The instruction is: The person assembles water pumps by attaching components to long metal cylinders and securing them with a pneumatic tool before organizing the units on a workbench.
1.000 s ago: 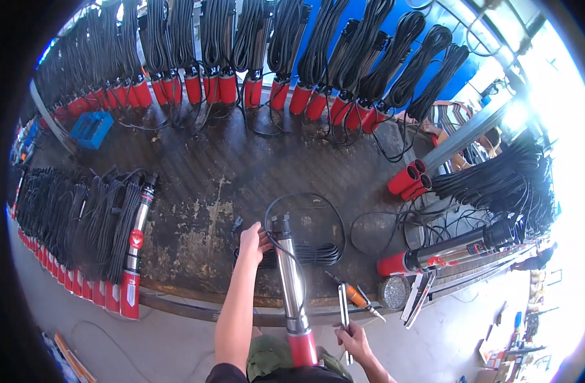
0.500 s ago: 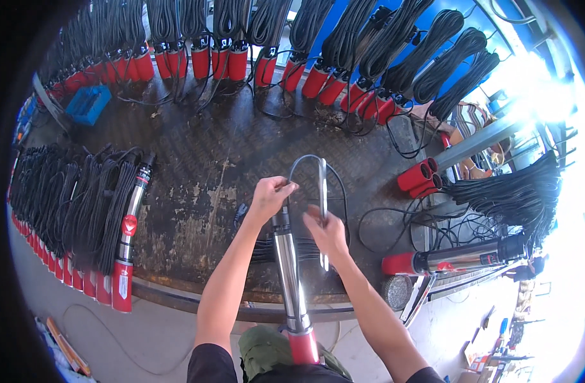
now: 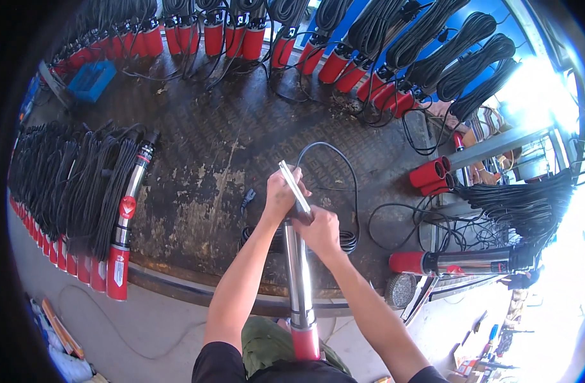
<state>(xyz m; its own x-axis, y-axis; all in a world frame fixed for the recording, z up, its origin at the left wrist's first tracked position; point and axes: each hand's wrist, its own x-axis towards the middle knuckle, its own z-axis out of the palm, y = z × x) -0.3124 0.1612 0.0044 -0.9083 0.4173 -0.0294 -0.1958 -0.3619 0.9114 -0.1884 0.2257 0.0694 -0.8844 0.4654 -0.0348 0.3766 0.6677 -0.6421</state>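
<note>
A steel pump [image 3: 299, 268] with a red end lies between my forearms, its red end against my body and its other end over the table. My right hand [image 3: 320, 231] is closed on a long flat silver tool, perhaps a wrench [image 3: 292, 183], which slants up to the left at the pump's top end. My left hand [image 3: 281, 196] is closed at the pump's top, behind the tool; its fingertips are partly hidden. From there a black cable [image 3: 355, 182] arches up and round to the right. A coil of cable [image 3: 349, 241] lies beneath my right wrist.
The table [image 3: 190, 172] is dark and worn. Rows of red-ended pumps with bundled cables [image 3: 69, 185] stand along its left side and far edge. A blue tray [image 3: 91, 82] sits far left. Another pump [image 3: 471, 262] lies at right, and a co-worker's arm [image 3: 481, 173] shows beyond.
My right hand has brought the silver tool left from beside the pump to its top end, tilting it. My left hand has shifted slightly right and down. The view has moved a little.
</note>
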